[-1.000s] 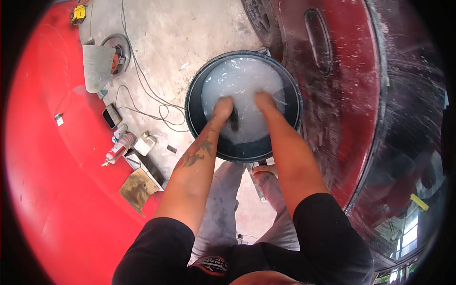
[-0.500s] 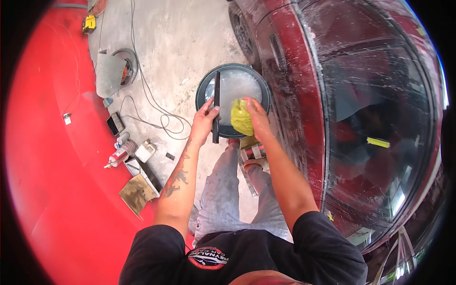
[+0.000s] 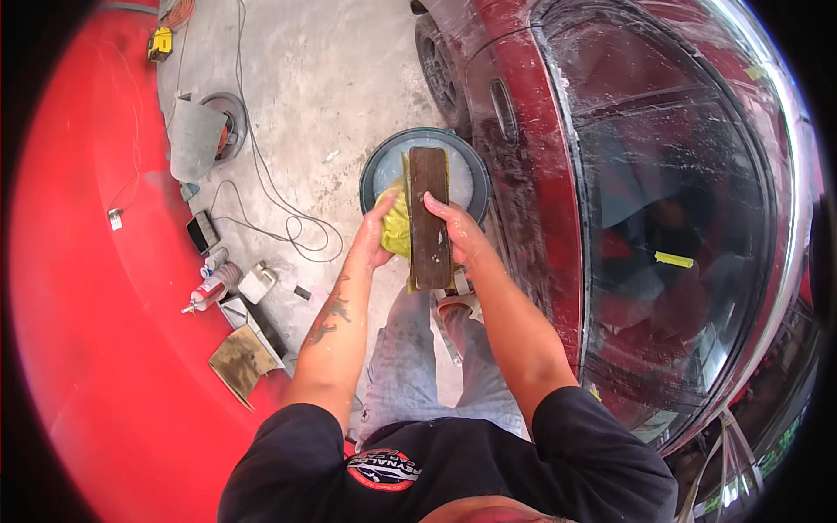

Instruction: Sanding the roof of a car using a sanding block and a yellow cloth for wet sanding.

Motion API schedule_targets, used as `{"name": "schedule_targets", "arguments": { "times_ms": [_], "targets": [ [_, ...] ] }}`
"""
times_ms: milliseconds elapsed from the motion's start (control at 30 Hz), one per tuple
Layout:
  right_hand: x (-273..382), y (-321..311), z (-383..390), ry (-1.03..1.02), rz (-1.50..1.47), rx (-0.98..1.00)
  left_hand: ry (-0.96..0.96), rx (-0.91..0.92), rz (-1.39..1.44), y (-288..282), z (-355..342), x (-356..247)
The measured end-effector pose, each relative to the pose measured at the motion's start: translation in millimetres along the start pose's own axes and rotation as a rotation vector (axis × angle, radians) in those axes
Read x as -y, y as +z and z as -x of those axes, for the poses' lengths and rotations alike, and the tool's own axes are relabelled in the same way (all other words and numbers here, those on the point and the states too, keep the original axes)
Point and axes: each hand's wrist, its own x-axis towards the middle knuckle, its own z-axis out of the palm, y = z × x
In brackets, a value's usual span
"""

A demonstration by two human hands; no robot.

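Observation:
Over a dark round bucket (image 3: 372, 170) of cloudy water, my right hand (image 3: 462, 231) grips a long dark-brown sanding block (image 3: 429, 235), thumb on its broad face. A thin yellowish edge shows along the block's sides. Closed around a wet yellow-green cloth (image 3: 397, 228), my left hand (image 3: 373, 234) is just left of the block. Part of the cloth is hidden behind the block, and I cannot tell whether it touches the block's underside.
Right of the bucket stands a dusty dark-red car (image 3: 532, 200) with tape on its glass. A bright red painted panel (image 3: 105, 288) fills the left. On the floor lie cables (image 3: 296, 240), a spray gun (image 3: 209, 292), a white bottle (image 3: 257, 281) and a box (image 3: 248, 318).
Block and cloth have swapped hands: the block went from my left hand to my right, the cloth from right to left. The block turned from edge-on to broad face up.

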Motion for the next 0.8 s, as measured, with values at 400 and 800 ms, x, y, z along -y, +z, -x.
{"name": "schedule_targets", "arguments": {
  "times_ms": [400,800],
  "targets": [
    [-0.2,-90.0,-102.9,0.074,0.494,-0.337,0.417,-0.685,-1.157,-62.4,-145.8,19.6],
    [-50.6,-169.9,-243.9,0.419,0.787,-0.311,-0.234,-0.342,-1.974,-165.0,-244.8,66.1]
  ]
}}
